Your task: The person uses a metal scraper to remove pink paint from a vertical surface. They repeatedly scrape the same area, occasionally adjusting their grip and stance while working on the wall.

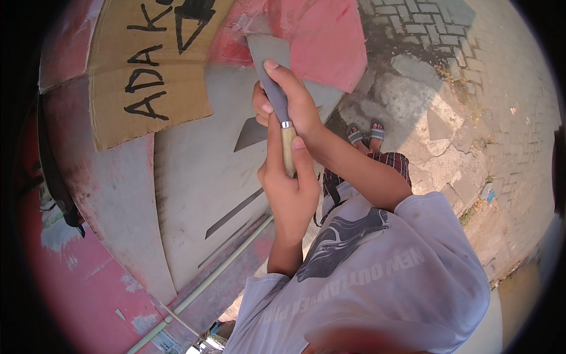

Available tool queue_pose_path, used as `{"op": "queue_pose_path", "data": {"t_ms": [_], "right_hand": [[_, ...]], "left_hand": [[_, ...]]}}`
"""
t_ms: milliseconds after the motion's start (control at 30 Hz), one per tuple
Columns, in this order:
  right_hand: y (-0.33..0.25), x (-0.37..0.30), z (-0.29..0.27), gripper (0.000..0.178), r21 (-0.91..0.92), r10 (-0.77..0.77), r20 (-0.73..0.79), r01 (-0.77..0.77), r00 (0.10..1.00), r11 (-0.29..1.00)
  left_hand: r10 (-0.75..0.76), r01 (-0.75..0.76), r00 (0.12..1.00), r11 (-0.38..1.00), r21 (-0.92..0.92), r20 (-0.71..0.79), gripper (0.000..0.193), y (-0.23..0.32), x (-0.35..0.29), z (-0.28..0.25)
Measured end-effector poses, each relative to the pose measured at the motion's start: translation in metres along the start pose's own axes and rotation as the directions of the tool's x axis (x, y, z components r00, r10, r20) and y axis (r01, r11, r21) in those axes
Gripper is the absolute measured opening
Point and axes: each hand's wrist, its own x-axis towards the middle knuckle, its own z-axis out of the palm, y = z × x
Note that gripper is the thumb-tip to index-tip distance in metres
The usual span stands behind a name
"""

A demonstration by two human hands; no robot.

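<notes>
The left hand [293,197] grips a pale wooden handle [289,150]; the right hand [299,107] pinches its flat grey metal blade [275,94], seemingly already joined; remaining work unclear.

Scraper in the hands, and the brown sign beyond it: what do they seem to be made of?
Blade: probably steel, dull finish; it is thin, flat and grey.
Collar: likely bright metal, judging by its silvery glint.
Handle: looks like smooth pale wood, from its tan colour, though any coating is unclear.
Sign: apparently cardboard, matte brown with a crease.
</notes>
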Motion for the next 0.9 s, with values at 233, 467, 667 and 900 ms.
{"op": "queue_pose_path", "data": {"t_ms": [233, 467, 667, 900], "right_hand": [[0.0, -0.003, 0.001, 0.04, -0.005, 0.017, 0.012, -0.017, 1.0, 1.0], [-0.007, 0.0, 0.004, 0.038, -0.051, -0.035, -0.007, 0.035, 0.999, 0.998], [-0.004, -0.004, 0.001, 0.039, -0.066, -0.02, -0.02, 0.019, 1.0, 0.998], [-0.01, 0.002, 0.007, 0.039, -0.044, -0.072, -0.013, 0.071, 0.997, 0.996]], "left_hand": [[-0.081, 0.081, 0.996, 0.997, 0.011, 0.029, 0.052, 0.006, -0.007, -0.003], [0.009, -0.009, 0.999, 1.0, 0.01, 0.04, 0.05, 0.003, 0.005, -0.002], [-0.043, 0.043, 0.998, 0.999, -0.006, 0.043, 0.051, 0.006, -0.004, 0.0], [0.002, -0.002, 0.998, 1.0, 0.004, 0.06, 0.052, 0.007, 0.01, -0.006]]}}
